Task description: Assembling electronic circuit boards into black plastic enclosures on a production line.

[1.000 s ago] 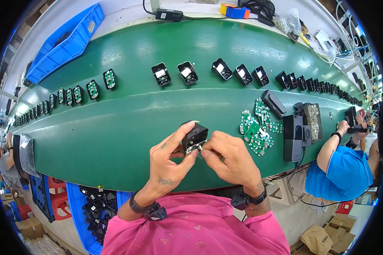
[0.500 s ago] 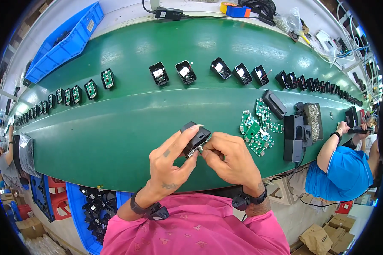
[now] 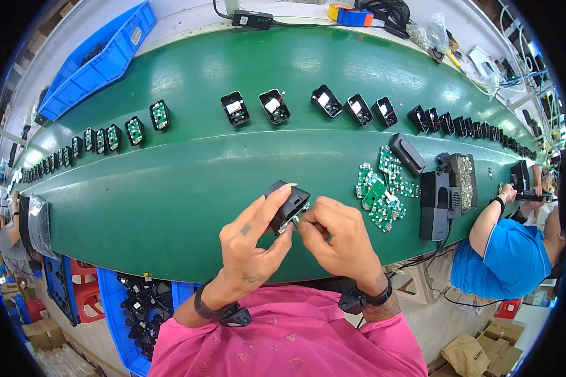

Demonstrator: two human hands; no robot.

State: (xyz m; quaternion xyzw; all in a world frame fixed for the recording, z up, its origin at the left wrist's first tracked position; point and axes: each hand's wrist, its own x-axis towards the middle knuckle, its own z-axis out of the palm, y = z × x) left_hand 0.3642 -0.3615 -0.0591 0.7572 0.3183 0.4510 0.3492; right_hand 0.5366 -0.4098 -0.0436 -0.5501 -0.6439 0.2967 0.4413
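My left hand [image 3: 253, 242] grips a small black plastic housing [image 3: 289, 202], tilted, above the near middle of the bench. Its fingers lie over the top and the thumb is underneath. At the housing's lower right edge, a bit of green and silvery metal shows. There my right hand [image 3: 339, 235] is closed, thumb and index finger pinched against that edge. What it pinches is too small and covered to make out. To the right of my hands lies a loose pile of green circuit boards [image 3: 383, 202].
Open black housings [image 3: 274, 107] stand in a row across the green bench [image 3: 201, 207]. Housings with green boards [image 3: 159, 115] line the left. Beyond the circuit boards are a black device [image 3: 434, 207] and a tray of small metal parts [image 3: 465, 182]. A co-worker [image 3: 500, 257] sits at right.
My right hand has shifted slightly, its wrist moving a little left. The housing stays almost in place in my left hand. The co-worker's hands at right have moved a little.
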